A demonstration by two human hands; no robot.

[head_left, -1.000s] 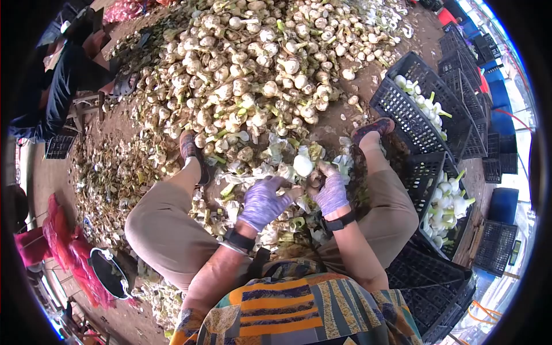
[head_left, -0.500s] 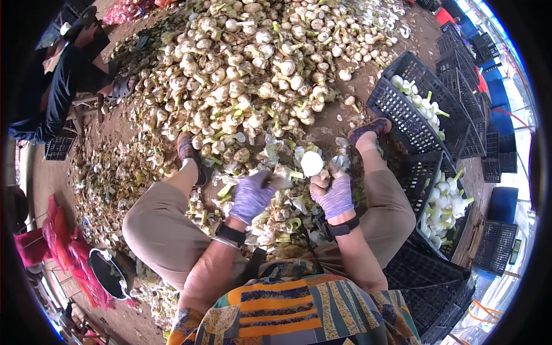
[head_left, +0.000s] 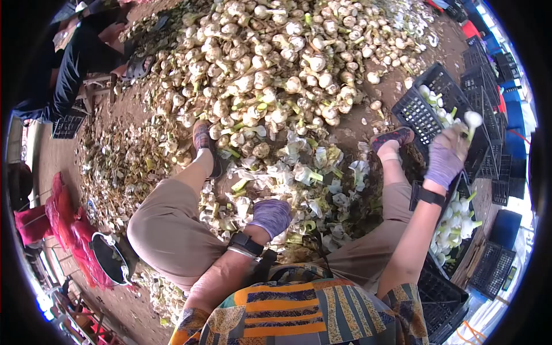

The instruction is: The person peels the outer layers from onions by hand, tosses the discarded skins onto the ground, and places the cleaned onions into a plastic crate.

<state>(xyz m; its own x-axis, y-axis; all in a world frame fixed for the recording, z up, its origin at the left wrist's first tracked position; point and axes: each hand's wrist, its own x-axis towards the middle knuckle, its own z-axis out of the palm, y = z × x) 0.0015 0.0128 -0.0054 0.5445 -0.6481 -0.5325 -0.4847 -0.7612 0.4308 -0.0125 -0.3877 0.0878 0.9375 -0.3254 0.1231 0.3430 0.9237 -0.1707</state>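
My right hand (head_left: 446, 154), in a purple glove, is raised at the right over the black crates, closed on the short stem of a peeled white garlic bulb (head_left: 472, 119). My left hand (head_left: 270, 217), gloved the same way, is above the peelings (head_left: 310, 172) between my legs; its fingers curl out of sight, and whatever they hold is hidden. Beyond my feet spreads a large heap of unpeeled garlic (head_left: 259, 80). Clean white bulbs lie in the upper crate (head_left: 417, 115) and in the lower crate under my right forearm (head_left: 457, 230).
Another person's dark-clothed leg (head_left: 83, 63) is at the upper left, beside a wooden stool (head_left: 100, 92). Red net bags (head_left: 72, 230) and a dark bucket (head_left: 109, 259) stand at the left. More black crates (head_left: 493, 267) line the right side.
My right hand has swung from the middle to the right, carrying the white bulb over the crates. My left hand has moved slightly right and down. The view has shifted.
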